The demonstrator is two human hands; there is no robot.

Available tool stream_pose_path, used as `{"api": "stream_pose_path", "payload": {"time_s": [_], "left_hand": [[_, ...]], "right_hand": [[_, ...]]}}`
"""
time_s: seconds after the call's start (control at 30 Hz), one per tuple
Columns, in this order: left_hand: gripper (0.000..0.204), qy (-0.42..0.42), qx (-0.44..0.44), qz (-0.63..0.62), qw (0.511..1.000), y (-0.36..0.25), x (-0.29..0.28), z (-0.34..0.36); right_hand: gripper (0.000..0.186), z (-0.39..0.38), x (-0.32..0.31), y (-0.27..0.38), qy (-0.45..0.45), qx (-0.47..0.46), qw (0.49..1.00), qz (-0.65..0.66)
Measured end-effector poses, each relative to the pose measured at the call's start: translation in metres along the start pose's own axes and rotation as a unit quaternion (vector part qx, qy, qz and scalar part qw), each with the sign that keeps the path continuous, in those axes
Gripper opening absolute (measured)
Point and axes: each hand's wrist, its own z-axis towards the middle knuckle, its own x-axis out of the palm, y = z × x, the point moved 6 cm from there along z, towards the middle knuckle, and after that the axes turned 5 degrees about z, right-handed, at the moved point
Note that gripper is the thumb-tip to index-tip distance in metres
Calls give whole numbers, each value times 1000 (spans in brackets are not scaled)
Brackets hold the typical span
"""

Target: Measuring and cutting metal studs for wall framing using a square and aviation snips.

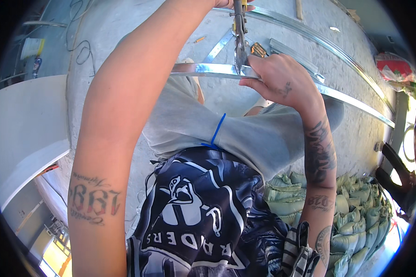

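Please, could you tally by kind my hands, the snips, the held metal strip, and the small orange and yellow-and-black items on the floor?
Left hand and right hand: 2
Snips: 1
Metal strip: 1
Small orange stick: 1
Yellow-and-black item: 1
Total: 6

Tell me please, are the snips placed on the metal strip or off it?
On it: the snips point downward, and their tips overlap the metal strip just beside the right hand gripping it.

Building site, concrete floor (363, 145), metal channels (356, 104), piled sacks (356, 226)
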Motion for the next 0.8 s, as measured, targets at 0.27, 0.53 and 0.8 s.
{"api": "stream_pose_path", "payload": {"time_s": [0.27,0.53,0.8], "left_hand": [[20,-28,48,34,998,9,-11,45],[22,-31,43,-29,998,-8,9,-4],[83,-118,757,281,579,-157,-26,-268]], "right_hand": [[36,8,1,9,16,11,1000,0],[32,1,0,-39,205,157,951,170],[37,10,-43,-62,-211,90,969,-92]]}}
